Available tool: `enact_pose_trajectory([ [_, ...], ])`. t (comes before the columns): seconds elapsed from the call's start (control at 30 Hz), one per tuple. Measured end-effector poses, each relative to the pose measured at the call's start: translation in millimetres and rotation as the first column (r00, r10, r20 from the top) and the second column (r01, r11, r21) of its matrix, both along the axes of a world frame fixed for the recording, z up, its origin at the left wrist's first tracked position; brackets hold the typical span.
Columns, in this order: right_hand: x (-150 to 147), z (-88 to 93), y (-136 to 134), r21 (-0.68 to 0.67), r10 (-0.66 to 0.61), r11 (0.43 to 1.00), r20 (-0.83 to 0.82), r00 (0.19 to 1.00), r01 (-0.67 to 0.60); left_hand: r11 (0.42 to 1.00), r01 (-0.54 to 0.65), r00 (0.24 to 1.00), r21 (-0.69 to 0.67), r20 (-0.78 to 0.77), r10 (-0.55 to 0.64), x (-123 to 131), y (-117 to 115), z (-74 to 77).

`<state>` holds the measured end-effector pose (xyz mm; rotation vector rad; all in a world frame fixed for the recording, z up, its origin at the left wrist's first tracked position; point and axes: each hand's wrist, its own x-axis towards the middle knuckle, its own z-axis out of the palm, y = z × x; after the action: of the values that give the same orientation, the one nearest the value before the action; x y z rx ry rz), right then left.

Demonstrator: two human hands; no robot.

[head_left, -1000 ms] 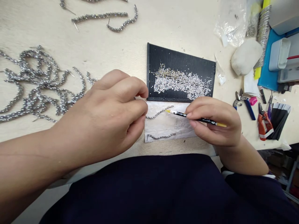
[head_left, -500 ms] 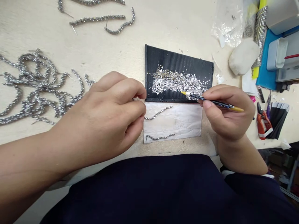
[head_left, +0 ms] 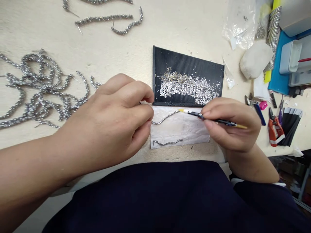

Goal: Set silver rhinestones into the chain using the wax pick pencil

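Observation:
My left hand [head_left: 123, 113] is closed in a pinch at the left edge of a white sheet. From its fingers a thin rhinestone strand [head_left: 165, 118] runs to the right over the sheet [head_left: 191, 129]. A dark-patterned pencil [head_left: 195, 114] with a yellow tip is held in my right hand [head_left: 230, 124]. Its tip meets the free end of that strand. Lower on the sheet lies a second rhinestone strand [head_left: 167, 142] with a bent pin end. Just above, a ridged black tray [head_left: 187, 60] carries loose small rhinestones [head_left: 177, 85].
Finished-looking rhinestone strands [head_left: 41, 87] lie heaped at left, others [head_left: 104, 18] at the top. To the right are a white lump [head_left: 256, 60], a plastic bag [head_left: 239, 22], orange-handled pliers [head_left: 275, 129] and a blue tray [head_left: 279, 77] with white containers.
My right hand has moved the pencil down and left, from the rhinestones in the black tray to the strand's free end. My left hand keeps its pinch.

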<state>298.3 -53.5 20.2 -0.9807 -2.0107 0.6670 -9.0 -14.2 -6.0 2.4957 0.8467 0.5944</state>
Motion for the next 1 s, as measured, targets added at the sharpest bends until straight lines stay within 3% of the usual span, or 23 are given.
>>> enact_pose_trajectory([
  [0.07, -3.0, 3.7, 1.7, -0.036, 0.13, 0.991, 0.025, 0.991, -0.129, 1.0, 0.0, 1.0, 0.001, -0.013, 0.0, -0.3, -0.6, 0.5],
  [0.13, -5.5, 6.1, 2.9, -0.055, 0.178, 0.983, 0.041, 0.983, -0.176, 1.0, -0.001, 1.0, -0.009, -0.023, 0.001, -0.5, -0.8, 0.7],
  [0.5, -6.7, 6.9, 3.7, -0.056, 0.155, 0.987, 0.121, 0.981, -0.149, 1.0, -0.003, 0.997, -0.02, -0.073, 0.002, 2.8, -1.2, -1.1],
  [0.83, 0.3, 5.3, 3.6, 0.001, 0.063, 0.998, 0.067, 0.996, -0.063, 0.999, 0.001, 0.998, 0.05, -0.057, 0.002, -0.6, -0.3, 1.0],
  [1.0, 0.0, 5.7, 3.6, 0.005, 0.089, 0.996, 0.067, 0.994, -0.09, 0.996, 0.012, 0.998, 0.088, -0.055, -0.007, -0.8, -0.4, 1.0],
])
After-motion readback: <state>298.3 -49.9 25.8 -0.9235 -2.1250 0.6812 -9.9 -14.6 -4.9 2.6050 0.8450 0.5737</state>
